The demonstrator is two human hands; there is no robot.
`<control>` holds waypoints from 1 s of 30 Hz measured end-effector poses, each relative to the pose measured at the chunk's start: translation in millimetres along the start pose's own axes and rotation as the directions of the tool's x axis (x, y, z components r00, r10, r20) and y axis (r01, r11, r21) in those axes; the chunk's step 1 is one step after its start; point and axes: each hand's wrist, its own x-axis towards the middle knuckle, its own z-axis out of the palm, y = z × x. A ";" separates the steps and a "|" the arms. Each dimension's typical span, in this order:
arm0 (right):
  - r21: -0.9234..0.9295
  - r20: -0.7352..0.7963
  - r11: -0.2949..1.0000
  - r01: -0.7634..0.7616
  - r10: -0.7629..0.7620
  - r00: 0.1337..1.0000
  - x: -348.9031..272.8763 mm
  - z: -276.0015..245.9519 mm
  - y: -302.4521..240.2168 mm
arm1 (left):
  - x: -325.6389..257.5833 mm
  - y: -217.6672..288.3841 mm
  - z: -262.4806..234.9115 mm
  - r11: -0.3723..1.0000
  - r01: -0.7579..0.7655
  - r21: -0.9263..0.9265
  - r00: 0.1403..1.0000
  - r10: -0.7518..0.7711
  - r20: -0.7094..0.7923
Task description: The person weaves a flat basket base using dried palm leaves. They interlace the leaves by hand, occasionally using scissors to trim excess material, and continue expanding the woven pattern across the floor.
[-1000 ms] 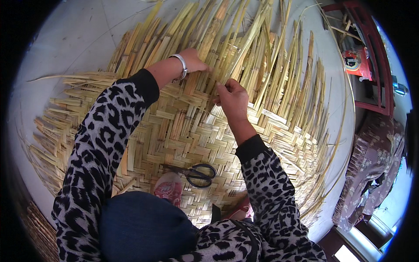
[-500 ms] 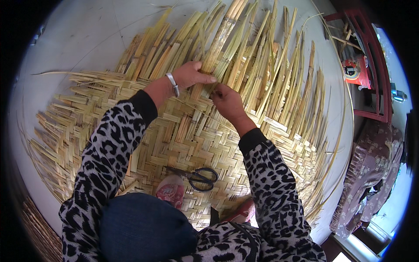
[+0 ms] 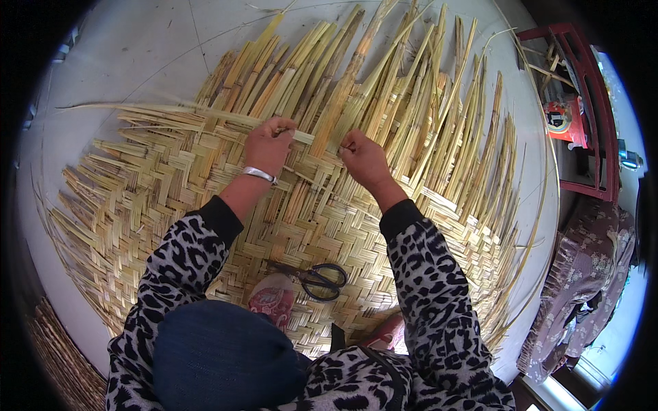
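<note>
A large woven reed mat (image 3: 274, 236) lies beneath my hands, its herringbone weave ending in long loose reed strips that fan out at the far side. One pale reed strip (image 3: 185, 109) runs crosswise from the far left toward my hands, over some upright strips. My left hand (image 3: 266, 147), with a silver bracelet at the wrist, has thumb and fingers pinched on this strip. A short way to the right, my right hand (image 3: 365, 159) is closed in a pinch at the same strip's right part. Its fingertips hide the exact grip.
Black-handled scissors (image 3: 317, 279) lie on the mat close to my feet, by a red patterned shoe (image 3: 273, 300). A dark red wooden rack (image 3: 595, 116) holding a red packet (image 3: 566, 122) stands at right, above a floral cloth (image 3: 582, 288). Bundled stalks (image 3: 62, 349) lie lower left.
My left hand has drawn back from the upright strips and shifted left, now pinching the crosswise strip. My right hand has moved slightly right, so the hands are farther apart.
</note>
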 end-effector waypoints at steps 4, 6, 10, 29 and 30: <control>-0.130 -0.060 0.992 0.009 -0.017 0.998 -6.5 -0.1 -15.3 | -3.1 3.0 -4.8 0.996 0.048 -0.077 0.999 -0.049 -0.020; -0.145 -0.071 0.989 -0.016 0.006 0.997 -10.3 -2.0 -22.4 | -0.2 3.7 -10.5 0.994 0.053 -0.099 0.998 -0.055 -0.023; -0.199 -0.191 0.969 0.146 -0.185 0.964 -16.6 7.8 -43.6 | 11.4 5.7 -39.6 0.992 -0.013 -0.124 1.000 0.011 -0.018; 0.095 -0.178 0.992 0.077 -0.059 0.982 30.5 38.4 -82.0 | 86.5 50.7 -59.7 0.984 -0.049 0.172 0.914 -0.025 0.405; 0.135 -0.210 0.990 0.030 -0.001 0.978 29.0 40.1 -82.1 | 95.2 49.4 -53.3 0.957 -0.115 0.268 0.910 -0.007 0.414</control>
